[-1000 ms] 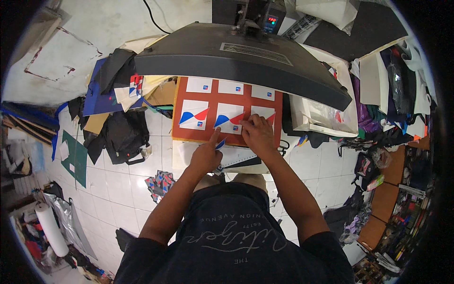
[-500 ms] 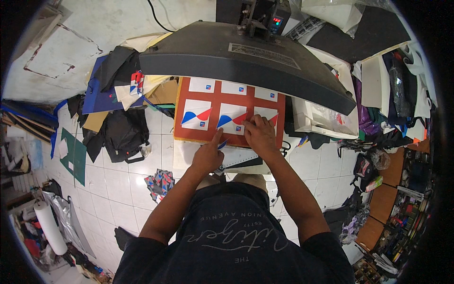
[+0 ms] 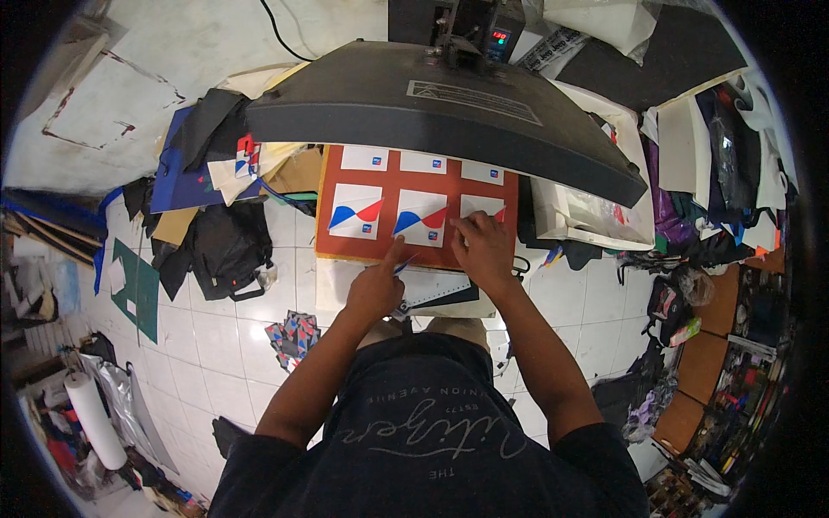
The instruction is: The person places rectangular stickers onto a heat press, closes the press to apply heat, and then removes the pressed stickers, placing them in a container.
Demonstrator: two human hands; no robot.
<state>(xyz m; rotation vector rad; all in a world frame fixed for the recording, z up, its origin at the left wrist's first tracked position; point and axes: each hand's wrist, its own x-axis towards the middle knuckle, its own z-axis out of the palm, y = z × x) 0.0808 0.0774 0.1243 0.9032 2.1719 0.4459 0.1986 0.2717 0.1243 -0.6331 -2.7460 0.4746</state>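
One white card [image 3: 421, 218] between left hand [image 3: 378, 287], blue piece [image 3: 401, 266] in grip, and right hand [image 3: 485, 252], grip unclear.

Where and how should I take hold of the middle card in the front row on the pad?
Probably by its near edge, coming from the front: the middle card seems to lie flat, bare red-brown pad shows before that edge, and the dark press plate hangs beyond its far side.

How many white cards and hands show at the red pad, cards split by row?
Near-row white cards: 3, one partly behind the right hand
Far-row white cards: 3, partly hidden by the press
Hands: 2
Total: 8 in view
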